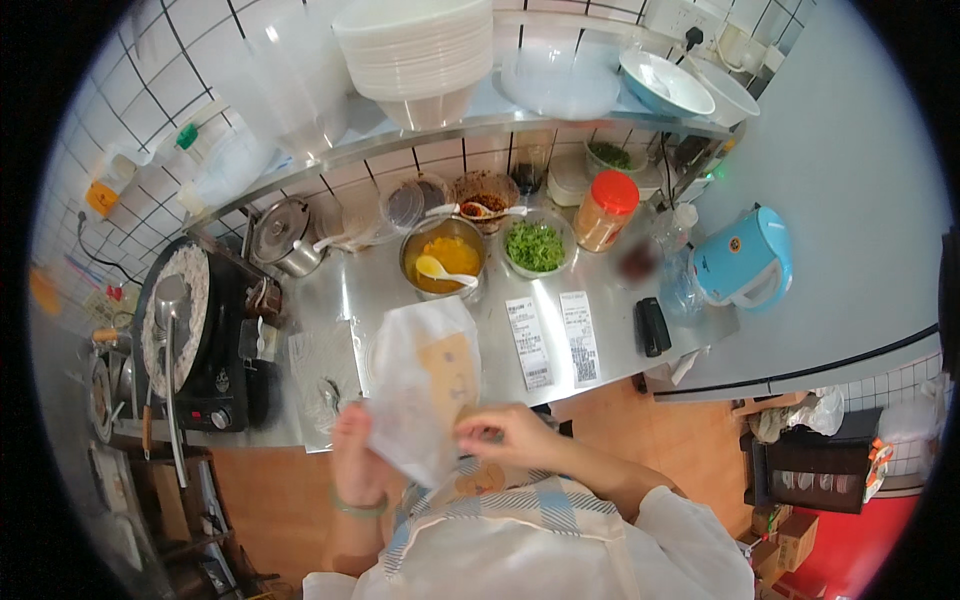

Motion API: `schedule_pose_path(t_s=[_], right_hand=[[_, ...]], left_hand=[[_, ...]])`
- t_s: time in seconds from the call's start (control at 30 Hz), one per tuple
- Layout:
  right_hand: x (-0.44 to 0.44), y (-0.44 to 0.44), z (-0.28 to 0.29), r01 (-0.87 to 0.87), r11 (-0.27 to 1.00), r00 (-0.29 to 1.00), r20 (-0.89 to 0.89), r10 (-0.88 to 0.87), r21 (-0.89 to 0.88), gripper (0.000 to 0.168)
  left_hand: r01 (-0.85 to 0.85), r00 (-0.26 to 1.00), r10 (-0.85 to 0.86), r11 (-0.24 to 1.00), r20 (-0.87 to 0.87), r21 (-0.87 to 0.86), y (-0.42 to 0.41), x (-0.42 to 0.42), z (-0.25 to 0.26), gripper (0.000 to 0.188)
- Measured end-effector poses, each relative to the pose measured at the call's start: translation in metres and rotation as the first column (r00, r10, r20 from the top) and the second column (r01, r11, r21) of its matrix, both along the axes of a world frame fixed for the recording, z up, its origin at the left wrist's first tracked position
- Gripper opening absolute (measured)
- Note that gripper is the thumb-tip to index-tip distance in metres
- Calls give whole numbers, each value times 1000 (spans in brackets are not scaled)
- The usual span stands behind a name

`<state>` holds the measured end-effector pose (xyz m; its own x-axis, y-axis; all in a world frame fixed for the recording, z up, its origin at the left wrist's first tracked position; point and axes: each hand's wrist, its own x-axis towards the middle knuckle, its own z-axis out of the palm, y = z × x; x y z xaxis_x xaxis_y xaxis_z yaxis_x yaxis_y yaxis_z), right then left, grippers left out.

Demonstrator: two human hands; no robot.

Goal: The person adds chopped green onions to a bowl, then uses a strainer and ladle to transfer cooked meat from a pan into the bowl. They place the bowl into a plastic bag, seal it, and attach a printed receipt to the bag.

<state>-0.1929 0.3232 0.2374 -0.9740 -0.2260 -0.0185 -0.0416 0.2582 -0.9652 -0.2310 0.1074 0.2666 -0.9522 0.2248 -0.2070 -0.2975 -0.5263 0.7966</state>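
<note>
A white paper bag (420,382) with a tan printed panel hangs tilted in front of me, over the counter's front edge. My left hand (358,461), a green bangle at its wrist, grips the bag's lower left side. At the bag's lower right edge are the curled fingers of my right hand (514,435); blur hides whether they pinch the paper. Just beyond the bag stands a metal bowl (409,247) of yellow-orange food with a white spoon (442,271) in it. Two printed paper slips (529,345) lie to the right on the steel counter (495,289).
Left, a round griddle (199,330) carries a metal ladle (171,300). Chopped greens (535,246), a red-lidded jar (606,210), a black stapler (652,327) and a blue electric kettle (739,259) stand rightward. Overhead, a shelf (487,124) bears stacked white bowls (416,52).
</note>
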Motion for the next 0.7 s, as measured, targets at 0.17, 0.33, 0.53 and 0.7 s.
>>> schedule_pose_path(t_s=[0.17,0.33,0.53,0.7], right_hand=[[-7,31,-80,128,838,992,-52,-119,531,13],[-18,24,-103,43,860,966,-240,94,509,22],[-22,20,-133,126,720,912,-366,186,682,23],[-16,4,-63,-148,986,964,236,125,80,22]], left_hand=[[-483,869,401,817,-290,-317,-61,3,45,30],[-612,783,512,736,-353,-291,-94,29,50,16],[-526,850,453,755,-269,-391,-57,34,40,35],[-410,911,380,796,-159,-445,-11,20,-24,35]])
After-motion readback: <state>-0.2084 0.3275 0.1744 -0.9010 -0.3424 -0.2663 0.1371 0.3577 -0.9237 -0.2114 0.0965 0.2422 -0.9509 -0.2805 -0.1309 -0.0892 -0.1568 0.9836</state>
